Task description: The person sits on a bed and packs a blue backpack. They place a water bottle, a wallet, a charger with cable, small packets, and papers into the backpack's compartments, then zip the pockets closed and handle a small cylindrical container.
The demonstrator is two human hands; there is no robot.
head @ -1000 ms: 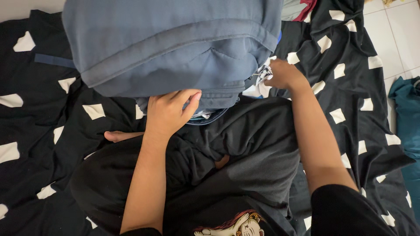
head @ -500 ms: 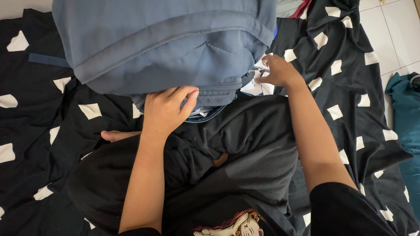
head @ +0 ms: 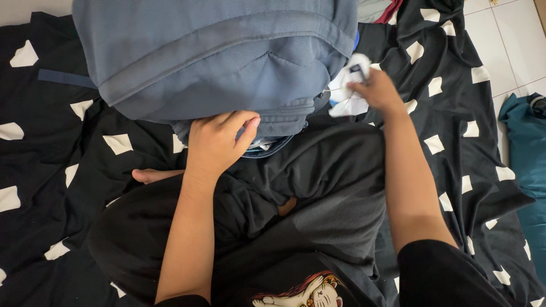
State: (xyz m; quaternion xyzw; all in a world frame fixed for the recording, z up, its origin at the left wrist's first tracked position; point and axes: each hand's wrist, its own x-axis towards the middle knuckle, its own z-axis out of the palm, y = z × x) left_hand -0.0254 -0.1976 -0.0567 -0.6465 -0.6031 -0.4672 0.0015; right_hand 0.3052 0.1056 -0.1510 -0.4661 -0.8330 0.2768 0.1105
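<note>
Compared with half a second earlier, the right hand [head: 378, 91] now is a little away from the backpack [head: 216, 62] and pinches a white cloth [head: 347, 91] out from its side. The left hand [head: 219, 139] stays pressed, fingers curled, on the backpack's lower edge. The backpack lies across the black patterned sheet [head: 443, 113], long axis left to right.

Blue-grey backpack [head: 216, 57] fills the upper centre, blocking passage ahead; the person's crossed legs [head: 296, 193] close the middle. Open room lies on the black patterned bed sheet [head: 51, 170] at left and at far right, beside a teal cloth [head: 526, 142].
</note>
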